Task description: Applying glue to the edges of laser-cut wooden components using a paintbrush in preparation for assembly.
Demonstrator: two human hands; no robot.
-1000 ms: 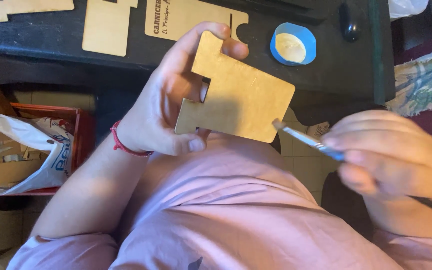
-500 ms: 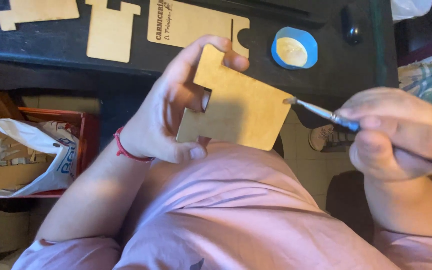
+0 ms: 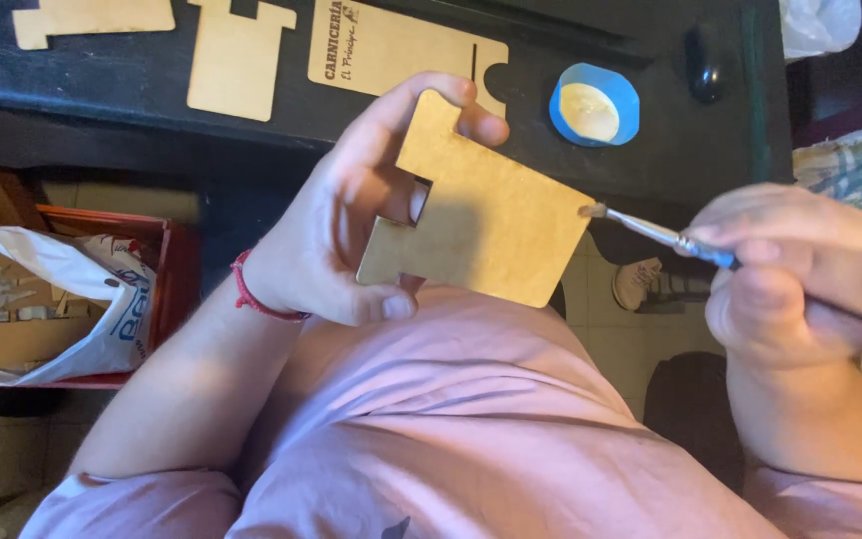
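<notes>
the left hand point(image 3: 336, 235) grips a notched wooden panel point(image 3: 486, 225) above the lap, thumb under its lower edge. the right hand point(image 3: 800, 274) pinches a thin brush point(image 3: 655, 233), bristles touching the panel's right edge. beyond, a blue cup point(image 3: 595, 104) and flat wooden cutouts point(image 3: 236, 60) lie on the dark bench point(image 3: 102, 75).

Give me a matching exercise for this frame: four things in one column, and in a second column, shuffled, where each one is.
Things:
1. notched wooden panel
2. small brush
3. blue dish
4. white plastic bag

Places:
A. in the red crate at the left
B. on the dark table, holding a pale liquid
C. held in the left hand
D. held in the right hand, tip at the panel's edge

Pairs: 1-C, 2-D, 3-B, 4-A
</notes>
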